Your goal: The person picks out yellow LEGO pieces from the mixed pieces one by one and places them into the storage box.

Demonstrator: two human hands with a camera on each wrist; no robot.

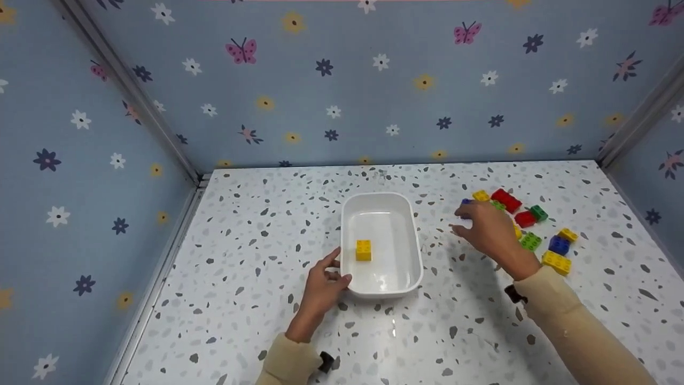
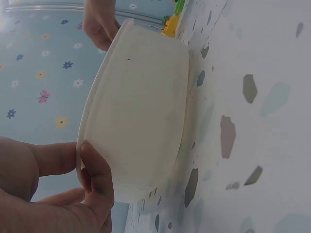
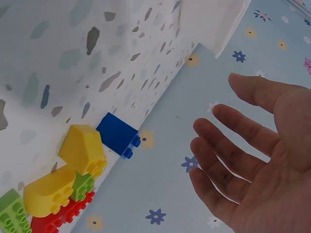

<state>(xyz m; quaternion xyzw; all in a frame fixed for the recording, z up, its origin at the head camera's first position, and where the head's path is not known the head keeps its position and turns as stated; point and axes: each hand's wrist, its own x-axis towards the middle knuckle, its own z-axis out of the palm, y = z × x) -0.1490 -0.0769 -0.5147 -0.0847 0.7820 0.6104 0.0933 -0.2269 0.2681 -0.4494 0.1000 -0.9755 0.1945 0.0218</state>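
Note:
A white plastic tub point(image 1: 393, 230) stands on the speckled table with one yellow toy brick point(image 1: 363, 250) inside, near its left wall. My left hand point(image 1: 322, 283) pinches the tub's rim at the near left corner, thumb and fingers on either side of the wall in the left wrist view. To the right of the tub, my right hand point(image 1: 491, 230) hovers over the loose bricks, fingers spread and nothing between them. Closest to its fingertips is a blue brick point(image 3: 117, 134), partly covered by the hand in the head view. A yellow sloped brick point(image 3: 82, 150) lies beside the blue one.
Around my right hand lie several more bricks: red point(image 1: 506, 201), dark green point(image 1: 538, 213), light green point(image 1: 530, 241), blue point(image 1: 559, 245) and yellow point(image 1: 556, 262). Flower-patterned blue panels point(image 1: 352, 96) wall in the back and both sides of the table.

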